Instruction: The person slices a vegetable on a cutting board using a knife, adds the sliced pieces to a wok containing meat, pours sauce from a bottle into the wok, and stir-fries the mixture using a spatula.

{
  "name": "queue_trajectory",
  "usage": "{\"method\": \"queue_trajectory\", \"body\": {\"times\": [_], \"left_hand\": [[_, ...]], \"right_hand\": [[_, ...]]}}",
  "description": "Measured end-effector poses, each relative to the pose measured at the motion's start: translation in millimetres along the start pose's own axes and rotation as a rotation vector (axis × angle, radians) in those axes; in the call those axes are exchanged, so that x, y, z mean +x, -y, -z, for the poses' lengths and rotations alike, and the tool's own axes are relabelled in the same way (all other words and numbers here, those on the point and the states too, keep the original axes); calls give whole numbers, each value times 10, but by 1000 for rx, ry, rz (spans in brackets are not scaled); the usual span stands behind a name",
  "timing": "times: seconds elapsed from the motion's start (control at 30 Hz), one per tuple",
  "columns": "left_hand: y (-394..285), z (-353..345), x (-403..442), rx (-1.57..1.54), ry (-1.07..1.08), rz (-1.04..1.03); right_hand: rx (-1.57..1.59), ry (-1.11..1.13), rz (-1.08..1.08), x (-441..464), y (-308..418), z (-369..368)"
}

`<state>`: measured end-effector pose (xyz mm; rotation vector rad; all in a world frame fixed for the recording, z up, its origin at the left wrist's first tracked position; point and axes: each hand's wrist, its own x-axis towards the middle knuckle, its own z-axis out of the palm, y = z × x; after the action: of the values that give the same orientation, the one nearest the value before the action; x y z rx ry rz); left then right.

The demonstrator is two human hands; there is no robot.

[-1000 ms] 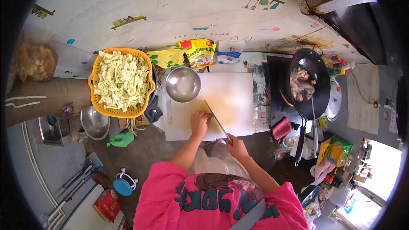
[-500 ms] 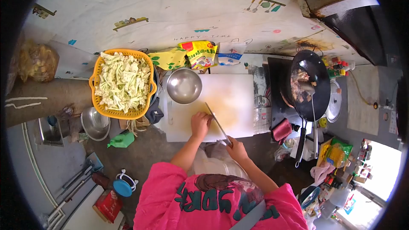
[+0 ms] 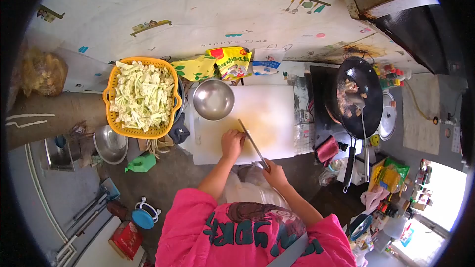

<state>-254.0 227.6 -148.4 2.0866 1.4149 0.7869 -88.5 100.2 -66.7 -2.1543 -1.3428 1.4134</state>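
My right hand is wrapped round the handle of a kitchen knife, whose blade slants up and left over the white cutting board. Close to the left of the blade, my left hand rests on the board with its fingers curled. A small pale bit shows at its fingertips beside the blade, too small to name. A steel bowl stands on the board's upper left, with only shine visible inside.
To the left, a yellow basket holds cut cauliflower. Seasoning bags lean against the wall. On the right, a wok with pieces of food and a metal spatula sits on the stove.
Almost nothing differs. Both hands and the knife stay in the same place; the view has shifted very slightly.
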Motion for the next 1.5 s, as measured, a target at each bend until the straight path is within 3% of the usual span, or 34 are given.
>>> {"method": "queue_trajectory", "body": {"times": [0.37,0.63,0.73,0.93,1.13,1.5], "left_hand": [[25,-30,2,-28,-3,5],[16,48,22,-12,32,-8],[72,19,6,-10,34,-15],[66,-19,15,-49,-12,4],[45,-19,-2,-27,-20,22],[0,23,3,-27,-15,44]], "right_hand": [[-4,20,-29,-276,200,235],[-36,-50,52,133,42,-118],[56,-74,-10,126,198,-30],[-6,46,-19,-183,235,253],[6,-10,57,48,83,23],[40,76,-60,-133,223,248]]}}
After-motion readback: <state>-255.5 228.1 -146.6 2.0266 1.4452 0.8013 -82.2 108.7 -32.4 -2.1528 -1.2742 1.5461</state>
